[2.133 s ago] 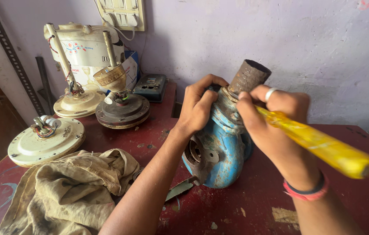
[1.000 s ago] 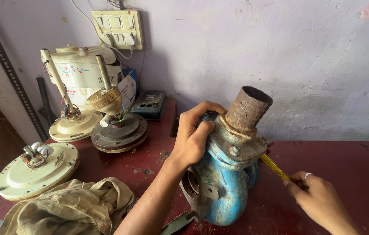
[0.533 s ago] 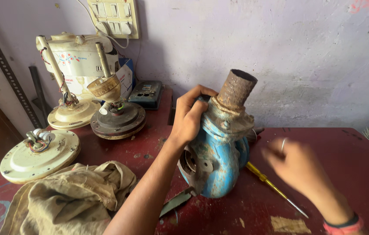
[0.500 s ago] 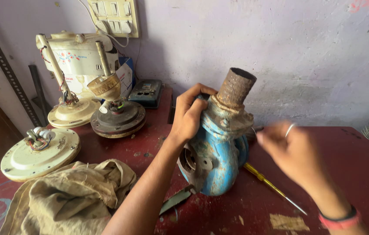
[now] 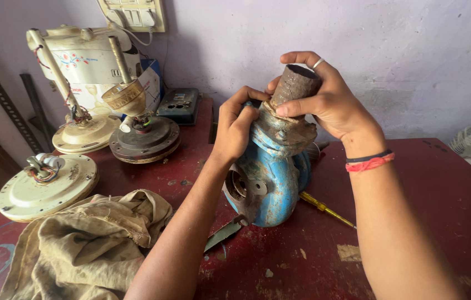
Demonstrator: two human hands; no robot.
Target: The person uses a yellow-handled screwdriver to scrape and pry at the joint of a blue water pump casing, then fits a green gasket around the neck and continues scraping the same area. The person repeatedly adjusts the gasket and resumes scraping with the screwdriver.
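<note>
Half a second ago the right hand (image 5: 330,100) hovered open over the table (image 5: 447,211) beside the pump; now it is up at the top of the blue pump body (image 5: 271,183), fingers curled around the rusty pipe stub (image 5: 296,86) with the thumb pressed against the stub's base. A ring sits on one finger and a black and a red band circle the wrist. Its earlier tool, the yellow-handled screwdriver (image 5: 324,208), lies on the table just behind the pump, partly hidden by it. The left hand (image 5: 235,128) has stayed where it was, fingers bent and gripping the grey flange on the pump's left shoulder. The pump stands upright near the middle of the dark red table, its round opening facing the camera. A flat metal blade (image 5: 223,234) lies by its base. To the left, a crumpled beige cloth (image 5: 85,244) lies at the near edge, with a cream ceiling-fan motor (image 5: 46,186) behind it and two more fan motors with down-rods (image 5: 113,125) nearer the wall.
</note>
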